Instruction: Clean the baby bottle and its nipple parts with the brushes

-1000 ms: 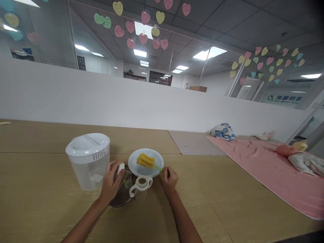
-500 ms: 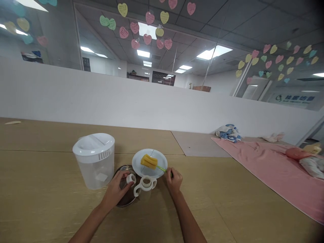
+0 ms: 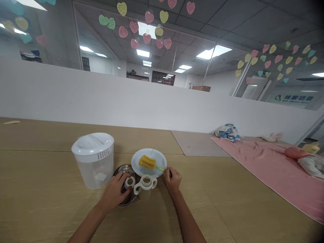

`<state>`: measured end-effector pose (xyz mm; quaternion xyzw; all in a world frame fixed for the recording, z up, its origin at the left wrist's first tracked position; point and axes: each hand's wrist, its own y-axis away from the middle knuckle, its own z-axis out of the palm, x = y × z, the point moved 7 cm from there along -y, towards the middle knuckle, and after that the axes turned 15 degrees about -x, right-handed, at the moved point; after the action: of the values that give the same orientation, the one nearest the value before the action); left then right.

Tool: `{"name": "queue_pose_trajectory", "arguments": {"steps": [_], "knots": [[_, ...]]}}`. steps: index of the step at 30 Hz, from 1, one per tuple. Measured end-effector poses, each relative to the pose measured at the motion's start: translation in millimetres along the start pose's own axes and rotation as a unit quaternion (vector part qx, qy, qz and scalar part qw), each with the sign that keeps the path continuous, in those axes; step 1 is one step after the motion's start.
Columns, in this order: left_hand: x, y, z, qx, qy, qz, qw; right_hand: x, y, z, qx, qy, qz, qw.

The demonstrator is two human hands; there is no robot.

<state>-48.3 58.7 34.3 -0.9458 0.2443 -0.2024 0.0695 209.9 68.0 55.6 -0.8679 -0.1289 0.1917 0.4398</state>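
The left hand [image 3: 113,193] lies over a white ring [image 3: 130,182], and its grip is closed on the ring, which sits on a steel dish [image 3: 118,170]. The right hand [image 3: 173,181] has a clenched grip, pinching the green handle [image 3: 160,168] of a sponge brush. Its yellow sponge [image 3: 147,162] lies on a white plate [image 3: 159,161], and the handle runs out over the plate's rim to the fingers [image 3: 169,173]. The plate sits just past the dish, partly over its edge. Between the hands, just in front of the plate, stands a clear bottle [image 3: 145,195] with white loop handles [image 3: 138,188]. Left of the dish stands a plastic jug [image 3: 94,172] with a white slotted lid [image 3: 92,143]. All of this rests on a wooden surface [image 3: 37,175]. Well off to the right lies a pink blanket [image 3: 255,165] with a baby doll [image 3: 295,153] on it, and a blue-and-white cloth [image 3: 227,133] sits at its far end. Paper hearts [image 3: 146,17] hang high up beyond a white wall [image 3: 101,101].
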Motion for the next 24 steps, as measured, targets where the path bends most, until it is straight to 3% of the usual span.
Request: {"name": "queue_pose_trajectory", "arguments": {"steps": [9, 24], "knots": [[0.4, 0.1, -1.8, 0.017, -0.011, 0.008, 1.0, 1.0, 0.4, 0.7, -0.002, -0.001, -0.004, 1.0], [-4.6, 0.0, -6.1, 0.035, -0.021, -0.037, 0.998, -2.9, -1.0, 0.5, -0.003, 0.01, -0.016, 1.0]]}}
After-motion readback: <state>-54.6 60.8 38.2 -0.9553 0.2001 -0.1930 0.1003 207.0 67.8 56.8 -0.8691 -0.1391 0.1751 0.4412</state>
